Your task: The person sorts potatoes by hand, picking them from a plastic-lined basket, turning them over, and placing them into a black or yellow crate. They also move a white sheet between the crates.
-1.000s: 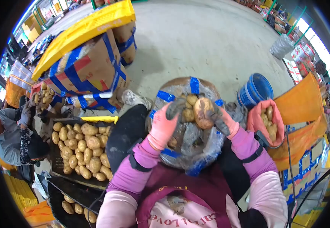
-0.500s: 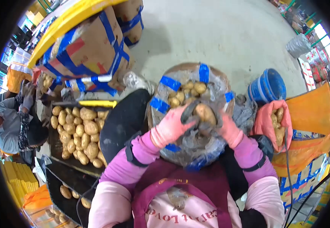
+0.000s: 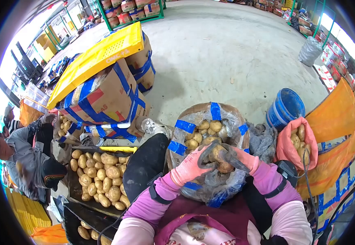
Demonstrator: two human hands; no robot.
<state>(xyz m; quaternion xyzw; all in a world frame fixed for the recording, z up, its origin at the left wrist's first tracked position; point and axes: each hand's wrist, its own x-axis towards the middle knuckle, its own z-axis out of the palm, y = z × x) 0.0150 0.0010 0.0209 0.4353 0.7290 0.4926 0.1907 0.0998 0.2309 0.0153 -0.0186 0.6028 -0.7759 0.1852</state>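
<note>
Both of my hands wear pink gloves with dark grey palms and fingers. My left hand (image 3: 193, 164) curls against the left side of a brown potato (image 3: 216, 153), and my right hand (image 3: 243, 158) closes on its right side. Just below it, another potato (image 3: 225, 167) shows by the fingers. They are over a round container lined with clear plastic (image 3: 234, 183), its rim stuck down with blue tape (image 3: 215, 111). Several loose potatoes (image 3: 204, 130) lie inside, beyond my hands.
At left, a black crate of potatoes (image 3: 100, 179) stands by my knee. A pink sack of potatoes (image 3: 284, 141) and a blue bucket (image 3: 287, 107) are at right. Taped cardboard boxes (image 3: 104, 96) carry a yellow plastic crate (image 3: 100, 61). A person (image 3: 26, 151) sits far left.
The view has tipped upward, so more floor shows and everything sits lower in it. My hands have come closer together around the potato. The person at left has straightened up.
</note>
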